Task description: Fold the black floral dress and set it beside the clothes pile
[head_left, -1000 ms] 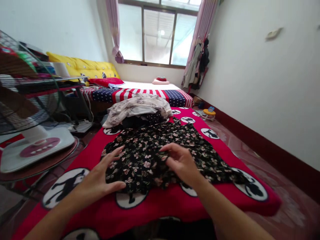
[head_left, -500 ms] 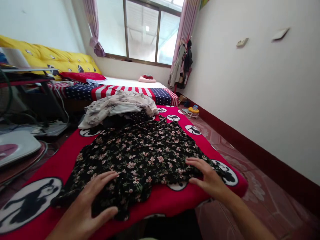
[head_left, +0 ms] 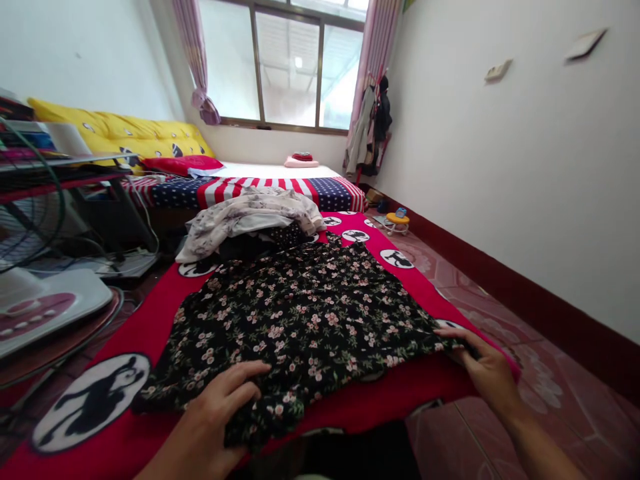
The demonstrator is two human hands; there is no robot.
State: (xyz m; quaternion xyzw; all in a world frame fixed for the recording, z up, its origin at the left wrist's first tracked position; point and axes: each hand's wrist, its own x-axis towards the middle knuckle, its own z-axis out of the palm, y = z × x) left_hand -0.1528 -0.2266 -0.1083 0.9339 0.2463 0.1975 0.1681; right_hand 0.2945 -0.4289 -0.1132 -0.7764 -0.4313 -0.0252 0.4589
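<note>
My right hand (head_left: pixel 487 373) has slid out to 4 o'clock, pinching the floral garment (head_left: pixel 300 313) at its edge; left hand (head_left: pixel 210 420) flat on its near hem, floor open beyond.

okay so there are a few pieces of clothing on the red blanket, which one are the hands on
The black flowered garment, spread flat nearest the camera. The left hand presses its near edge and the right hand holds its right corner. The pale flowered garment lies heaped behind, untouched.

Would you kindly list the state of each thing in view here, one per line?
Floral garment: spread flat on the red blanket.
Left hand: open, palm pressing the garment's near hem.
Right hand: fingers on the garment's right edge.
Clothes pile: heaped, unfolded, behind the garment.
Fan: blades not discernible.
Curtains: drawn aside, tied.
</note>
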